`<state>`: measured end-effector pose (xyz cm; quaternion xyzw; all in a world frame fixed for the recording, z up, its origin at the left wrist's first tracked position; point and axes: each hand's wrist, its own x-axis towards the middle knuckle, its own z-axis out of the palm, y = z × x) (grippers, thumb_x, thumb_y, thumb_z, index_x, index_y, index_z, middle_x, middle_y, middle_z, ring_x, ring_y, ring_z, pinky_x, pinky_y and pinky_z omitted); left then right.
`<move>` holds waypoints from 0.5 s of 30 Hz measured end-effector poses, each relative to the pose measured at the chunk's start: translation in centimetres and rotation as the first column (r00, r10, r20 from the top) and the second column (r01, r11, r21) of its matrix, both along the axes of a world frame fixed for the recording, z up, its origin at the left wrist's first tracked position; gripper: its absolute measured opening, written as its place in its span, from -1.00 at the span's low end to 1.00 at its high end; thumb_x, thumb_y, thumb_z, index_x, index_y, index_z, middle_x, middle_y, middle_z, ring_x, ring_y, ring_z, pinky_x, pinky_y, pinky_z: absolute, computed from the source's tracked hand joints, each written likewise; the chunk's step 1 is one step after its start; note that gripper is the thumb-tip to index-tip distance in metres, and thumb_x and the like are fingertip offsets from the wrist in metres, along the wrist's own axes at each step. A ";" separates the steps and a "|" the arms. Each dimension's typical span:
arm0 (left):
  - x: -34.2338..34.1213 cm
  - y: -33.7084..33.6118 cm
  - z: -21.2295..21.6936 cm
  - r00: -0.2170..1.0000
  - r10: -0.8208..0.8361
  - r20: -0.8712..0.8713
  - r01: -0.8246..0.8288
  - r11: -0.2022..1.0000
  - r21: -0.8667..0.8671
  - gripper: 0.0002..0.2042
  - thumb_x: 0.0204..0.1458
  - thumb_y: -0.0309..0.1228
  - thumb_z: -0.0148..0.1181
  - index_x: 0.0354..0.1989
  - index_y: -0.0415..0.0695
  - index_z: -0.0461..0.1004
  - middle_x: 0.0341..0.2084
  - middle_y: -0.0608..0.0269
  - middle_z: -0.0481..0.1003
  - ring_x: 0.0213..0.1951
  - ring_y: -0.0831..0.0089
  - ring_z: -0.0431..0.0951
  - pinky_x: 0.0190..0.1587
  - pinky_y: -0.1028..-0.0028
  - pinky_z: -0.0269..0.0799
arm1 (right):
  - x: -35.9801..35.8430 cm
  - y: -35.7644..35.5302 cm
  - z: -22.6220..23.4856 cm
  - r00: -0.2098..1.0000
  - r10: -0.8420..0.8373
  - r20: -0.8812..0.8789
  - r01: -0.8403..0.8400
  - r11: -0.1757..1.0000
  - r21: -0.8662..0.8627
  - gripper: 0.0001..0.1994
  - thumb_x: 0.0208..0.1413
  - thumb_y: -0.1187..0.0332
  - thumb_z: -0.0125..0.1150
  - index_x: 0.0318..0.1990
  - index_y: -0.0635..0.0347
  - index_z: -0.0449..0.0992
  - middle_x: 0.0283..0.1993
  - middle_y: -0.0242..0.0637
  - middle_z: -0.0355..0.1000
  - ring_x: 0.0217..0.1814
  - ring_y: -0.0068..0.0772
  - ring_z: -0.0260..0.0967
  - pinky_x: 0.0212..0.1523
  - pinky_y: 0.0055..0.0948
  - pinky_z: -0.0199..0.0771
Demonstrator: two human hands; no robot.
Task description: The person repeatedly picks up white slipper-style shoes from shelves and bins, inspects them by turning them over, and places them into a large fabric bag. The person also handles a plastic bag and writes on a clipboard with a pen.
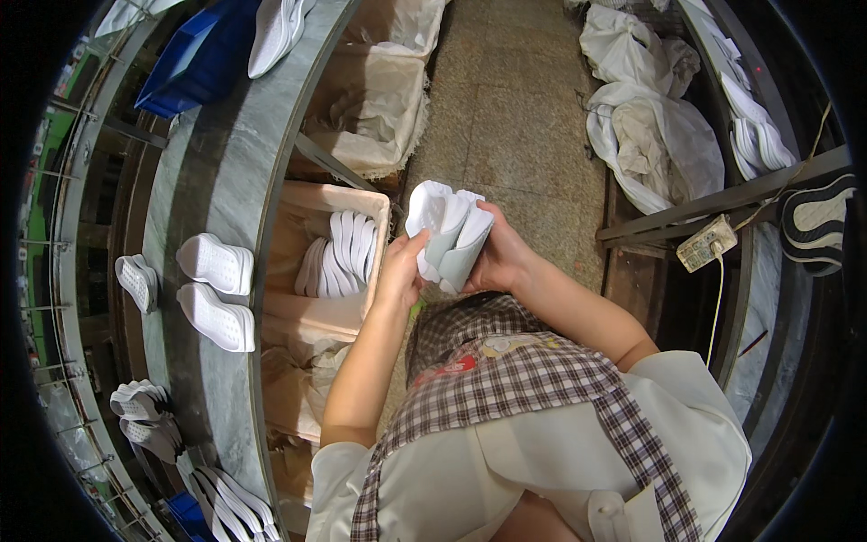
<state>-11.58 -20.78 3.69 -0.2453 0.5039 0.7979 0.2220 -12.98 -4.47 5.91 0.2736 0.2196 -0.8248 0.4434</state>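
Observation:
In front of my apron, a small bundle of white shoe soles [448,237] is held between both hands. My left hand [404,268] grips its left side, with the thumb laid on top. My right hand [502,255] is wrapped round the right side, its fingers partly hidden behind the soles. The soles stand close together and look curved, with small dimples on the leftmost one. Just left of my left hand, a lined crate [380,217] contains several white soles [338,256] stacked in a row.
On the left, a grey stone-look bench [221,149] bears a pair of white soles [217,316], further soles and a blue bin [194,56]. Beyond lie more lined crates [366,108]. White sacks [646,135], a power socket [707,244] with cable and a dark sole [817,224] are at right.

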 end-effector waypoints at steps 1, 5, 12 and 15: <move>0.0 0.0 -0.1 1.000 -0.001 -0.001 0.001 1.000 0.000 -0.64 0.08 -0.34 0.05 -0.01 -0.30 0.28 -0.23 0.12 0.47 -0.25 0.37 0.52 -0.29 0.45 0.46 | 0.0 0.0 -0.1 1.000 0.002 0.000 -0.002 1.000 0.005 -0.35 0.02 -0.24 -0.35 0.16 -0.08 0.23 0.17 -0.24 0.17 0.14 -0.11 0.14 -0.01 0.06 0.13; -0.3 -0.1 -0.6 1.000 -0.017 -0.013 0.018 1.000 0.015 -0.63 0.08 -0.34 0.05 -0.01 -0.30 0.27 -0.22 0.12 0.46 -0.26 0.36 0.52 -0.29 0.46 0.46 | -0.3 0.3 -0.5 1.000 0.002 0.004 -0.002 1.000 0.000 -0.35 0.03 -0.24 -0.34 0.16 -0.06 0.22 0.19 -0.22 0.16 0.18 -0.08 0.11 0.02 0.12 0.11; -1.2 0.3 0.1 0.984 -0.034 -0.175 0.028 0.999 -0.032 -0.61 0.12 -0.34 0.02 0.07 -0.27 0.19 -0.15 0.11 0.42 -0.18 0.39 0.48 -0.16 0.44 0.43 | -0.6 0.2 0.5 0.983 -0.033 -0.178 0.045 0.997 0.063 -0.34 0.07 -0.19 -0.30 0.18 0.09 0.19 0.16 -0.16 0.21 0.14 -0.09 0.21 0.08 0.00 0.19; -2.2 0.1 1.6 0.958 -0.023 -0.285 0.024 1.000 -0.003 -0.53 0.16 -0.37 -0.05 0.22 -0.11 0.00 0.07 0.08 0.23 0.05 0.31 0.32 0.03 0.35 0.33 | -0.7 -0.1 1.7 0.880 -0.136 -0.455 0.187 0.980 0.069 -0.35 0.11 -0.12 -0.24 0.19 0.22 0.15 0.15 -0.11 0.23 0.12 -0.17 0.25 0.14 -0.21 0.22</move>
